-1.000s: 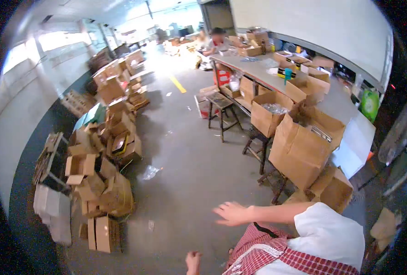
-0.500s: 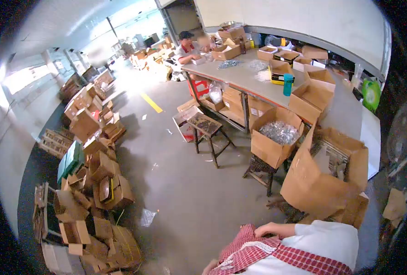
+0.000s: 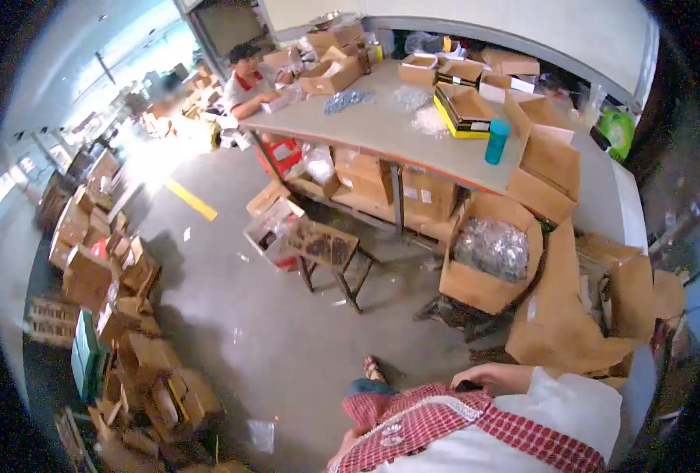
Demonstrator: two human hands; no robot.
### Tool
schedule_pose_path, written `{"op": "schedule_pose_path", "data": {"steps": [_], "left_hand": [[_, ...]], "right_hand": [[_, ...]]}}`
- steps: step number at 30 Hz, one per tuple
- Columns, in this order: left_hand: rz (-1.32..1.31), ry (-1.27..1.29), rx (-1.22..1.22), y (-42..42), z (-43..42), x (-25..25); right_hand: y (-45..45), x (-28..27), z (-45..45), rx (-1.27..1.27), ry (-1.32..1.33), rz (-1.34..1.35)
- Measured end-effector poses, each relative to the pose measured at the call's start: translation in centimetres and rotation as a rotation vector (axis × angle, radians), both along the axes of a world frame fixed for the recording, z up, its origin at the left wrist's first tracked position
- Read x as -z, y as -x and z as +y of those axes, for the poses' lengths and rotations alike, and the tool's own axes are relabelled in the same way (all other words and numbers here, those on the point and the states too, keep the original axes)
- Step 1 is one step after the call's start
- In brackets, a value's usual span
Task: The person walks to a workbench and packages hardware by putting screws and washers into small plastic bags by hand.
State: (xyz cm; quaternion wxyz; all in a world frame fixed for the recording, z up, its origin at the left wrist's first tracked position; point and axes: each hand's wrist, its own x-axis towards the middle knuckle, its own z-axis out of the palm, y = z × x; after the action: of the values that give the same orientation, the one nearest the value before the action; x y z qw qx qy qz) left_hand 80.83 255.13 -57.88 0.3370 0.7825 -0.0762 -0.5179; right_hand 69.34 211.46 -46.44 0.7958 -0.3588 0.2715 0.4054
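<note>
My right hand [image 3: 480,376] rests at the waist of the red checked apron [image 3: 413,419], its fingers curled at a small dark thing [image 3: 468,385] that I cannot make out. Low in the view, my left hand [image 3: 348,443] shows only in part beside the apron's edge, and its fingers are hidden. Ahead on the right, an open carton [image 3: 462,285] of clear plastic pieces [image 3: 492,248] stands by the table. A larger open carton [image 3: 551,315] is nearest to my right arm.
A long table [image 3: 374,118] bears cartons and a teal bottle [image 3: 497,142]. A co-worker [image 3: 247,83] sits at its far end. A wooden stool [image 3: 322,243] stands before it. Cartons [image 3: 90,276] line the left side, and a plastic bag [image 3: 261,435] lies on the floor.
The view has swung right, toward the table. My right hand has come from outstretched over the floor to the apron. My left hand has moved in beside the apron.
</note>
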Motion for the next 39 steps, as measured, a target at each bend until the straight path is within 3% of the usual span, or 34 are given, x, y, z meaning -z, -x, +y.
{"op": "schedule_pose_path", "data": {"steps": [1,6,7,10,12,15,16,18,23,25,27,28,32,36,37,39], "left_hand": [[0.015,0.017,0.034,-3.1,-0.2,-0.4],[0.049,0.031,0.280,-16.4,-1.9,-0.8],[0.045,0.021,0.358,-18.9,-2.6,0.3],[0.082,-0.025,0.493,-25.1,-5.0,2.7],[-0.065,-0.042,0.449,-28.5,-8.2,2.3],[-0.155,-0.132,0.369,-31.6,-9.6,12.9],[-0.163,-0.132,0.422,-33.6,-10.3,11.6],[-0.209,-0.111,0.522,-40.3,-17.8,4.3],[-0.252,0.125,0.401,-47.7,-27.9,-1.5],[-0.006,0.128,0.224,-50.3,-31.0,-5.4],[0.208,0.214,0.013,-52.9,-32.0,-2.8],[0.200,0.202,-0.038,-53.7,-34.0,-6.0],[0.302,0.221,-0.253,-61.1,-37.3,-1.7],[-0.035,0.227,-0.027,-69.0,-40.8,-1.3],[-0.080,0.201,-0.006,-70.6,-41.7,-1.0],[-0.141,0.161,0.044,-73.7,-43.8,-0.2]], "right_hand": [[-3.4,-4.1,0.2,0.044,-0.041,-0.031],[-13.8,7.4,-3.8,-0.632,0.242,-0.373],[-14.5,8.5,-4.7,-0.657,0.300,-0.392],[-14.2,12.0,-5.0,-0.425,0.379,-0.419],[-16.0,12.3,-5.8,-0.433,0.516,-0.439],[-22.5,11.5,-8.4,-0.606,0.708,-0.482],[-25.2,11.6,-9.7,-0.670,0.749,-0.507],[-29.8,10.8,-13.0,-0.761,0.808,-0.552],[-36.6,8.2,-18.3,-0.831,0.810,-0.570],[-37.0,7.9,-19.9,-0.869,0.779,-0.547],[-37.7,9.3,-21.4,-0.917,0.817,-0.523],[-38.1,9.8,-22.2,-0.936,0.843,-0.517],[-37.6,10.4,-25.2,-0.742,0.841,-0.507],[-35.8,10.1,-26.1,-0.044,0.764,-0.345],[-31.5,22.4,-27.1,0.004,0.917,-0.689],[-33.4,18.2,-27.3,0.145,0.793,-0.414]]}}
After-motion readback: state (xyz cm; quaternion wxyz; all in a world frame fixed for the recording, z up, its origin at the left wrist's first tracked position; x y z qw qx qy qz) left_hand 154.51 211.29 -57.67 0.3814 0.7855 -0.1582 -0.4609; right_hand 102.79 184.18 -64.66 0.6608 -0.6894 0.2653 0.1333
